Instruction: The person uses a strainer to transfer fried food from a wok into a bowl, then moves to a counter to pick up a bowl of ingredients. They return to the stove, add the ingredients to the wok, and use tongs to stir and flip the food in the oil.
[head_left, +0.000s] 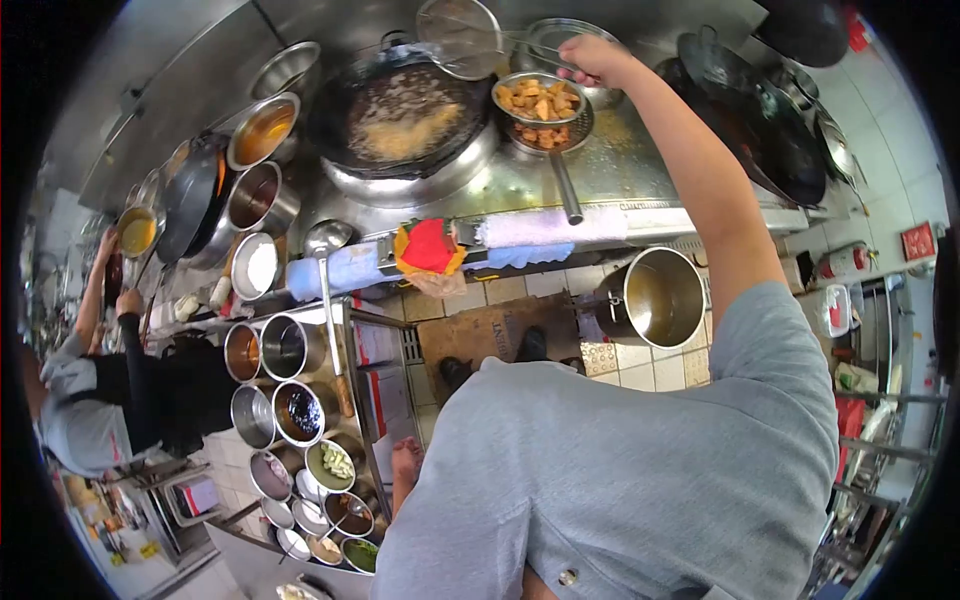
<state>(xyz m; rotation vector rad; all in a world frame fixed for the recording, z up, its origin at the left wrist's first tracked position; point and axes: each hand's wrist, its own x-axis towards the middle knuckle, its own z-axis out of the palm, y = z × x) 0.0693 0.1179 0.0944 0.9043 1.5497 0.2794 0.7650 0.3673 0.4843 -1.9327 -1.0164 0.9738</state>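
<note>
Wire skimmer (458, 38): the right hand (597, 58) is gripping its handle end, fingers closed round it. The mesh head is hanging out beyond the fingertips, over the far rim of the wok (405, 115), and looks empty.

Just below the fingers, a steel bowl (538, 98) is sitting heaped w/ golden fried pieces. More pieces are lying in the perforated ladle (552, 135) under it.

Judging: most of the batch is looking done and out of the oil. Only foam and crumbs are showing in the wok, so skimming seems to be what's left.

Left hand (405, 468) is hanging low by the body, nearest the seasoning pots (300, 410); can't tell finger state.

A co-worker (90, 400) is working well off to the left.
</note>
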